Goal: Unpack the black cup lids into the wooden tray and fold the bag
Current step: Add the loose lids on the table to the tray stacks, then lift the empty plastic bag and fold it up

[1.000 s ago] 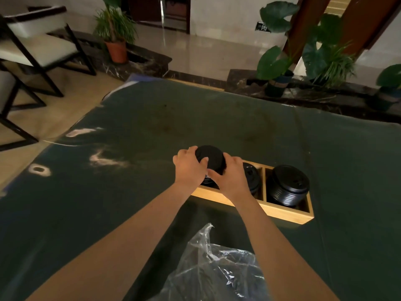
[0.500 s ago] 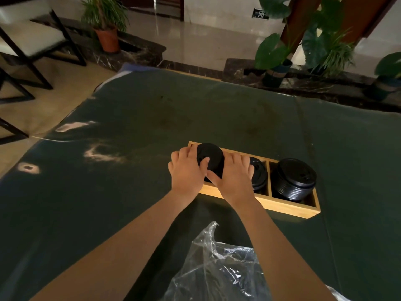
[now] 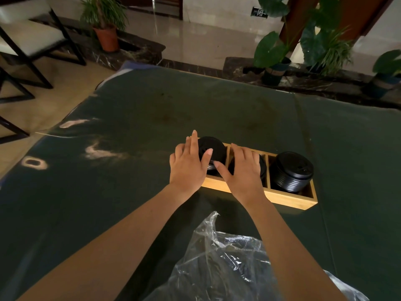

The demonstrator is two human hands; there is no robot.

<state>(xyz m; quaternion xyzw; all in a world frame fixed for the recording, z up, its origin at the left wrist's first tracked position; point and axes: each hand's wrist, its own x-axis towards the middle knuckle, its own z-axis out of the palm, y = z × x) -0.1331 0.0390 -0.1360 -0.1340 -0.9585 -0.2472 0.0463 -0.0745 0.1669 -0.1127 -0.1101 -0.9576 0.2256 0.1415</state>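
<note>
Head: spread hands (image 3: 188,170) above tray (image 3: 288,199) edge

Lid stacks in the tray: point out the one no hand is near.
The right-end stack in the tray. It stands uncovered, while the left hand flanks the left stack and the right hand covers the middle one.

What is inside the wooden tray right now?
The wooden tray holds three stacks of black lids, one per compartment. The right hand hides most of the middle stack; the left hand partly covers the leftmost.
</note>
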